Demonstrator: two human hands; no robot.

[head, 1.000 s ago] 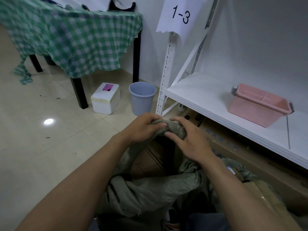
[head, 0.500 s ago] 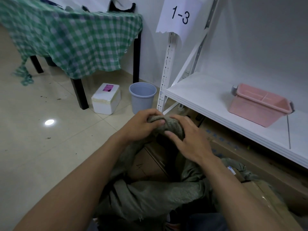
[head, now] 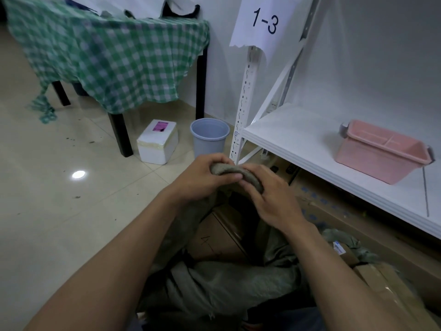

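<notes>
Between the fingers of left hand [head: 202,179] and right hand [head: 272,199], both clenched on the rolled sack rim [head: 229,170], roll evenly, easing fabric past the cardboard box [head: 214,237] below them.

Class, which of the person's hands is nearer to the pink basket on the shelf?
Right. The right hand sits below-left of the pink basket; the left hand is farther left. Both grip the sack's rolled rim.

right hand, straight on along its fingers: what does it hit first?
The right hand would meet the left hand first, just across the sack rim both grip. Past that perhaps the bin; depth unclear.
</notes>
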